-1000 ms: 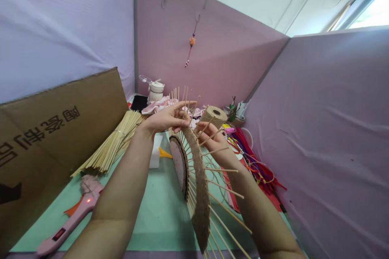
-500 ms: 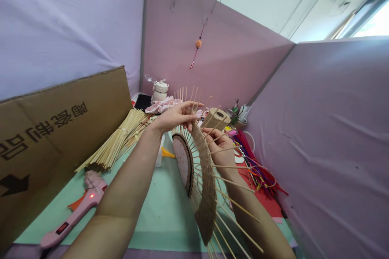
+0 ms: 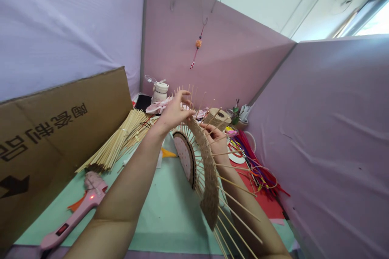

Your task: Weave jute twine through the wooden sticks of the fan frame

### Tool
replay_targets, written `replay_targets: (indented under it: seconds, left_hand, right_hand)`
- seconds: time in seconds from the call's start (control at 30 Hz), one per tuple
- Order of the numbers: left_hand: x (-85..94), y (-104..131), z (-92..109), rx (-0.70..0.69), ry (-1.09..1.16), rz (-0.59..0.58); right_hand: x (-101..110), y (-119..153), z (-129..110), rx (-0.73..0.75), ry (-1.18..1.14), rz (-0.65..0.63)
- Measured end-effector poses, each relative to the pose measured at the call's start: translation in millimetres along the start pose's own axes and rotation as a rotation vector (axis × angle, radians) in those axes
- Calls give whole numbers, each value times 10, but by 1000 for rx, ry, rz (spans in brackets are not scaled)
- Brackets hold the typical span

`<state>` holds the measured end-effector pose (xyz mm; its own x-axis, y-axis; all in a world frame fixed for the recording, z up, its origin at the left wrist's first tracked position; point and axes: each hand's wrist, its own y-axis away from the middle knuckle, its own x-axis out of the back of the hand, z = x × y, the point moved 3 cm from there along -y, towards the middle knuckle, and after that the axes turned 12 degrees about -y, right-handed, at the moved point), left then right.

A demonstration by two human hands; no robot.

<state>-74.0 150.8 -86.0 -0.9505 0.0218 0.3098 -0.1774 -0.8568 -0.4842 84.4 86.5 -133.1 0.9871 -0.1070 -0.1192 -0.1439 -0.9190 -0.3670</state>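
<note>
A woven piece (image 3: 208, 170) stands tilted over the table, a curved brown band of twine around thin wooden sticks that fan outward. Its inner part is a pink dotted disc (image 3: 183, 154) with a dark brown rim. At the top of the band, my left hand (image 3: 178, 112) has its thumb against the edge and its other fingers raised apart among the stick tips. My right hand (image 3: 216, 139) is behind the band on the right, its fingers pinched at the twine and sticks. The sticks partly hide its fingertips.
A cardboard box (image 3: 67, 129) stands at left, beside a bundle of sticks (image 3: 117, 141) and a pink glue gun (image 3: 82, 210) with a lit red light. Behind are a white bottle (image 3: 160, 91) and a twine roll (image 3: 216, 118). Colourful pipe cleaners (image 3: 255, 162) lie at right.
The woven piece has turned slightly and its lower end has risen to the right. My left hand has moved left and up, its fingers spreading; my right hand has shifted slightly left.
</note>
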Motion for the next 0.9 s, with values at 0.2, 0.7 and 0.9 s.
replay_targets:
  seconds: [0.2, 0.7, 0.9]
  left_hand:
    - [203, 145, 305, -200, -169, 127]
    - [-73, 215, 231, -138, -113, -526]
    - [-117, 159, 181, -201, -146, -491]
  right_hand:
    - [27, 30, 18, 17, 34, 30]
    - [95, 61, 50, -4, -39, 18]
    - [217, 46, -68, 75, 189, 3]
